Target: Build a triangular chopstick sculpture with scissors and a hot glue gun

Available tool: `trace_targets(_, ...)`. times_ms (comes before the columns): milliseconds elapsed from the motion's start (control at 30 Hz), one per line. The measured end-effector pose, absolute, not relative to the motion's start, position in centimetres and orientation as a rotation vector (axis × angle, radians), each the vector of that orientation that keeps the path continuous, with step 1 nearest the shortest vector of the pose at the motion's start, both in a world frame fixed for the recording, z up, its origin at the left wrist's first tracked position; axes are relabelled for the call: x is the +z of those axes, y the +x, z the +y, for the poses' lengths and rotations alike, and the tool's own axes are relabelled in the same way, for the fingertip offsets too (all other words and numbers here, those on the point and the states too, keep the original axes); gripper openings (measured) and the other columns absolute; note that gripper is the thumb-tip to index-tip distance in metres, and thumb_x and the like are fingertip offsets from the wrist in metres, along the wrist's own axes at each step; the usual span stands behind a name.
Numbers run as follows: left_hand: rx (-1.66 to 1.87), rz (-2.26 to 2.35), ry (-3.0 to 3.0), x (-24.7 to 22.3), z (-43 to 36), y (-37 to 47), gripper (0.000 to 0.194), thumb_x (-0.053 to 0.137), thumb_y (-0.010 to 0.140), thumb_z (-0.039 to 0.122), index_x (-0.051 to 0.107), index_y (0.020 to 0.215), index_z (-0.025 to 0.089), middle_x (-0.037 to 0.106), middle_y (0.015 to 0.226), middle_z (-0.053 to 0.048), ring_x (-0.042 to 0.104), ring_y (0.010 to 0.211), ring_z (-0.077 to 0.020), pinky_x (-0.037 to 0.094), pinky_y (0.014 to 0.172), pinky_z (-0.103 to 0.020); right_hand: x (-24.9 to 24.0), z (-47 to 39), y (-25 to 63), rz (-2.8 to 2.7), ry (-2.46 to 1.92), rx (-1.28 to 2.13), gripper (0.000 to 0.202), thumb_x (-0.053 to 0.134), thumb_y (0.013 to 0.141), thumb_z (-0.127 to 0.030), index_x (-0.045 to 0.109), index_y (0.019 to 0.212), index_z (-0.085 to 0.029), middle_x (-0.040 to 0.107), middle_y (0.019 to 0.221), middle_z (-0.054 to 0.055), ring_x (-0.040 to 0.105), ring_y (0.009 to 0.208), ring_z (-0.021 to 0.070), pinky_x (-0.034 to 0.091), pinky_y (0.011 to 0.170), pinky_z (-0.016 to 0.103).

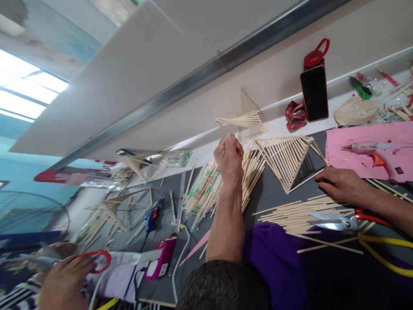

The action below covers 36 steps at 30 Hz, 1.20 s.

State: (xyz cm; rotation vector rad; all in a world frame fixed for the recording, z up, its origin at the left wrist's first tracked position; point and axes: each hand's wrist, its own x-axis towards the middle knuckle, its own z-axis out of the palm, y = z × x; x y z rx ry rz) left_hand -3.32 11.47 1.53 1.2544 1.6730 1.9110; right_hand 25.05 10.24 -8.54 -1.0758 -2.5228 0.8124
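Note:
My left hand [229,157] is raised above the pile of thin wooden sticks [253,172], its fingers closed together; what they hold, if anything, is hidden. Behind it a twisted stick model [253,120] stands against the back wall. To the right, a stick frame [287,157] with rows of parallel sticks rests on the dark mat. My right hand [342,183] has its fingers closed at the frame's lower right corner. Loose sticks [300,213] and open scissors [346,221] with red and yellow handles lie just below that hand, close to my lap.
A glue gun [371,148] lies on a pink board [335,165] at right. A phone [314,94] leans on a red-capped bottle [316,56]. At left, a co-worker's hand [64,280] holds red-handled scissors [105,260], near a blue glue gun [152,217] and a magenta box [164,258].

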Motion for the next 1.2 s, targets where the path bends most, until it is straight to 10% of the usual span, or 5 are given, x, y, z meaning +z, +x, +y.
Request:
trace_targets(300,1.655,1.942,1.491,0.5,12.3,-4.5,0.025,0.073,0.072,0.04,0.077,0.086,0.02,0.071,0.081,-0.002,0.06,0.07,-0.0125,0.041,0.054,-0.021,-8.6,10.3,25.1,-2.521,-1.045,0.814,0.028,0.044,0.093,-0.028,0.07,0.102,-0.02,0.072,0.1,0.007,0.069,0.089,0.0218,0.05,0.077,0.034)
trace_targets(1200,1.523,1.897,1.301,0.7,13.3,-3.2,0.017,0.069,0.062,0.031,0.071,0.069,0.016,0.054,0.048,0.005,0.04,0.038,-0.0067,0.029,0.036,-0.019,-8.4,10.4,25.2,-2.53,-1.06,0.824,0.028,0.045,0.092,-0.028,0.069,0.105,-0.02,0.072,0.104,0.008,0.069,0.095,0.0227,0.051,0.08,0.034)
